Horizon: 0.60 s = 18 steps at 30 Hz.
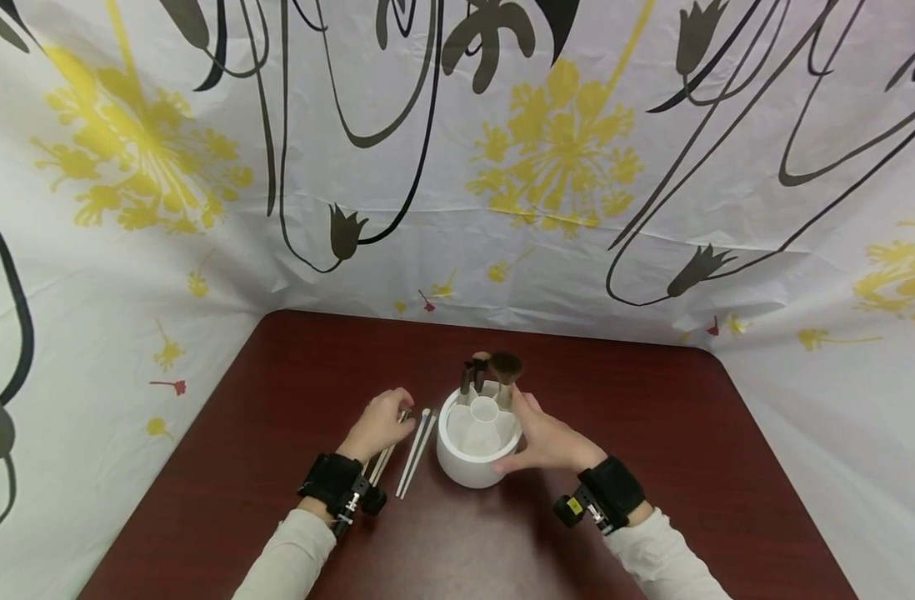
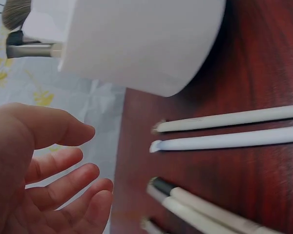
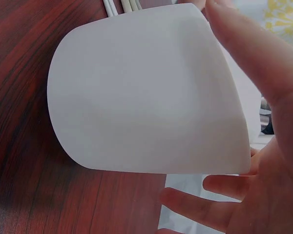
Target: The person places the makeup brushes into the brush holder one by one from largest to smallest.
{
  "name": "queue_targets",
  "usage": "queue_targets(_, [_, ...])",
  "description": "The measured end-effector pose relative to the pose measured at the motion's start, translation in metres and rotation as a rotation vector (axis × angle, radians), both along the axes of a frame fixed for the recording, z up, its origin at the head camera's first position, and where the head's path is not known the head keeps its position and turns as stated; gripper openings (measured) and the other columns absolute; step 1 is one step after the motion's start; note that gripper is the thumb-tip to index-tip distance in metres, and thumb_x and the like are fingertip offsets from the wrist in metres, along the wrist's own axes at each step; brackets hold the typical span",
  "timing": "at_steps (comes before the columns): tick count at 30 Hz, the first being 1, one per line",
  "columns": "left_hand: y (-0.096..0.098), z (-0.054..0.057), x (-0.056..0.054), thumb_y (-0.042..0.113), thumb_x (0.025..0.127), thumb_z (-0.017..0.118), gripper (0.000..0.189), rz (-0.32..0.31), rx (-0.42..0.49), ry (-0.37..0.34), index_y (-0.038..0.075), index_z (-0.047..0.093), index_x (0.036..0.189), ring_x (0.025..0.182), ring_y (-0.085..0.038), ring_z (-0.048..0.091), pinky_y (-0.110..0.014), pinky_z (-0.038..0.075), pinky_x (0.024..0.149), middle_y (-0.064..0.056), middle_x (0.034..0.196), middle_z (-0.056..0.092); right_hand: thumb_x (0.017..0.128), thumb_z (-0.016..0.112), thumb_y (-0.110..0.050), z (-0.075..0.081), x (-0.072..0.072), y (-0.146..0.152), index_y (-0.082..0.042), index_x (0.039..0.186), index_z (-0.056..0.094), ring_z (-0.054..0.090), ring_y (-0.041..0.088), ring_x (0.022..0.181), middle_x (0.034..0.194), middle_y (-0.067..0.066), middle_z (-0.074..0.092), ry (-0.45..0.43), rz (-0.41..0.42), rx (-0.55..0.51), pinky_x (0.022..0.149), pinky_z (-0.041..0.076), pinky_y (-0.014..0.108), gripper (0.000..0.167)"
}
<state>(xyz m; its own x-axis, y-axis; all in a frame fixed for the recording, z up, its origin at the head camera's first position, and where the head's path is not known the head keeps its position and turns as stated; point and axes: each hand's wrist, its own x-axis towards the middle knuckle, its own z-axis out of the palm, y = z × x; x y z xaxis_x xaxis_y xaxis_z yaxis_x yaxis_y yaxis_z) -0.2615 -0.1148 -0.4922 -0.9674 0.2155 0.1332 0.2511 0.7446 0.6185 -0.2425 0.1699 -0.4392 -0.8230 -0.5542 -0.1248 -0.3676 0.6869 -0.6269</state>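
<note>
A white round makeup brush holder (image 1: 468,471) with several compartments stands on the table. At its back are upright makeup brushes, including a fluffy wide one (image 1: 506,367). My right hand (image 1: 555,443) grips the holder's right side, thumb at the near rim and fingers toward the back. To the left, my left hand (image 1: 380,423) hovers by slim brushes; in the left wrist view its fingers are loosely bent with nothing between them. Two pale thin brushes (image 2: 229,118) lie side by side between that hand and the holder. More brushes with dark ferrules (image 2: 205,212) lie below the left hand.
The dark red-brown wooden table (image 1: 577,375) has rounded back corners. A white curtain (image 1: 442,208) with yellow and grey flower prints hangs behind and at both sides. Each wrist wears a black strap (image 1: 611,492) with a small camera.
</note>
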Motion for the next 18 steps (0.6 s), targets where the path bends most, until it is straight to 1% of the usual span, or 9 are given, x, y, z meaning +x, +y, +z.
queue_targets(3, [0.003,-0.007,0.001,0.007,0.074,0.066,0.021,-0.031,-0.012,0.002,0.003,0.059,0.093,0.075,-0.020,0.053,-0.043,0.045,0.075,-0.010,0.083,0.058,0.065,0.076,-0.049,0.000,0.001,0.002,-0.003,0.144,-0.002,0.039,0.026,0.122,0.146,0.016,0.014,-0.018,0.001,-0.005,0.087,0.044,0.039,0.120])
queue_targets(5, [0.006,-0.012,0.001,0.008,0.074,0.066,0.020,-0.047,-0.032,0.001,0.004,0.058,0.092,0.074,-0.018,0.053,-0.041,0.046,0.074,-0.008,0.082,0.057,0.065,0.076,-0.048,0.000,0.001,0.002,-0.003,0.144,-0.003,0.037,0.026,0.124,0.146,0.016,0.013,-0.028,0.001,-0.008,0.089,0.044,0.039,0.120])
queue_targets(7, [0.008,-0.016,0.002,0.008,0.073,0.066,0.020,-0.060,-0.042,-0.007,0.004,0.058,0.092,0.074,-0.018,0.053,-0.035,0.046,0.067,-0.006,0.081,0.057,0.066,0.076,-0.047,0.000,0.001,0.003,-0.003,0.144,-0.003,0.036,0.027,0.125,0.145,0.017,0.013,-0.043,0.004,-0.018,0.090,0.043,0.040,0.120])
queue_targets(10, [0.012,-0.020,0.004,0.008,0.073,0.066,0.021,-0.071,-0.053,-0.016,0.003,0.058,0.092,0.073,-0.017,0.051,-0.031,0.044,0.064,-0.006,0.080,0.056,0.066,0.077,-0.043,0.000,0.002,0.002,-0.001,0.143,-0.004,0.034,0.029,0.125,0.143,0.019,0.013,-0.063,0.009,-0.029,0.092,0.041,0.041,0.119])
queue_targets(13, [0.014,-0.021,0.007,0.008,0.074,0.066,0.023,-0.078,-0.052,-0.023,0.001,0.058,0.094,0.071,-0.017,0.050,-0.031,0.043,0.062,-0.007,0.080,0.055,0.066,0.078,-0.040,0.000,0.002,0.001,0.001,0.142,-0.004,0.033,0.032,0.125,0.141,0.022,0.012,-0.069,0.012,-0.046,0.094,0.039,0.043,0.119])
queue_targets(14, [0.015,-0.021,0.008,0.008,0.074,0.066,0.023,-0.079,-0.054,-0.021,0.000,0.058,0.095,0.070,-0.016,0.049,-0.031,0.043,0.062,-0.007,0.080,0.054,0.066,0.078,-0.040,0.000,0.002,0.001,0.002,0.141,-0.005,0.031,0.034,0.126,0.141,0.024,0.011,-0.062,0.013,-0.047,0.094,0.038,0.044,0.120])
queue_targets(16, [0.017,-0.022,0.009,0.008,0.075,0.065,0.023,-0.073,-0.070,-0.021,0.000,0.058,0.096,0.068,-0.016,0.048,-0.030,0.042,0.060,-0.007,0.079,0.054,0.064,0.079,-0.041,-0.001,0.001,0.001,0.003,0.141,-0.008,0.023,0.036,0.130,0.143,0.026,0.005,-0.045,0.011,-0.058,0.097,0.035,0.047,0.124])
queue_targets(18, [0.018,-0.023,0.009,0.008,0.075,0.065,0.023,-0.059,-0.085,-0.013,-0.001,0.058,0.095,0.065,-0.016,0.048,-0.030,0.042,0.057,-0.006,0.077,0.053,0.061,0.081,-0.040,-0.002,-0.003,0.001,0.002,0.141,-0.011,0.015,0.037,0.133,0.144,0.026,0.001,-0.021,0.006,-0.095,0.099,0.031,0.050,0.128])
